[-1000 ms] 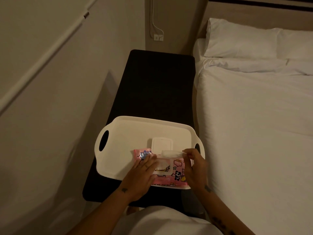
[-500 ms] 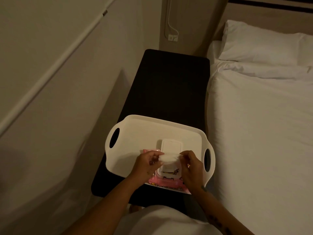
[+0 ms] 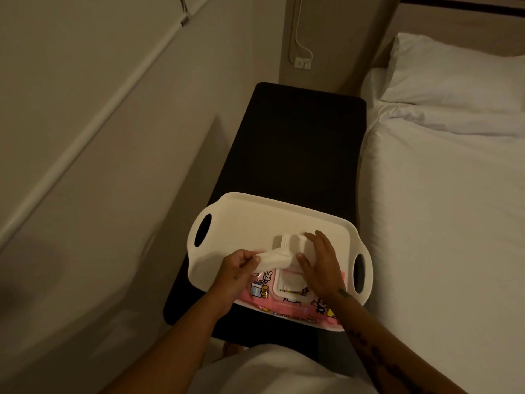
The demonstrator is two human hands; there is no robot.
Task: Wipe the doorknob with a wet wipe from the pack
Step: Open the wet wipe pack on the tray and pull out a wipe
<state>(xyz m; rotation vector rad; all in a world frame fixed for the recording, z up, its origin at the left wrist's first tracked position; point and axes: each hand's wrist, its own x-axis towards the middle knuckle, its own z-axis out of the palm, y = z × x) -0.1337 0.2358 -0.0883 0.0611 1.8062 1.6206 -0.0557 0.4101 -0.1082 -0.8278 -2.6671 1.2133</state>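
A pink wet-wipe pack (image 3: pixel 287 304) with cartoon prints lies at the near edge of a white tray (image 3: pixel 241 220). Its white flip lid (image 3: pixel 289 241) stands open over the dispensing slot. My left hand (image 3: pixel 235 273) pinches a folded white wipe (image 3: pixel 274 258) just above the pack. My right hand (image 3: pixel 321 260) reaches over the pack with straight fingers that touch the open lid. No doorknob is in view.
The tray sits on a dark bench (image 3: pixel 298 143) between a beige wall (image 3: pixel 99 137) on the left and a white bed (image 3: pixel 443 209) with a pillow (image 3: pixel 454 72) on the right. A wall socket (image 3: pixel 302 63) with a cable is at the far end.
The wipe has passed from both hands to my left hand alone. My right hand let go and moved up onto the open lid. The camera shifted left.
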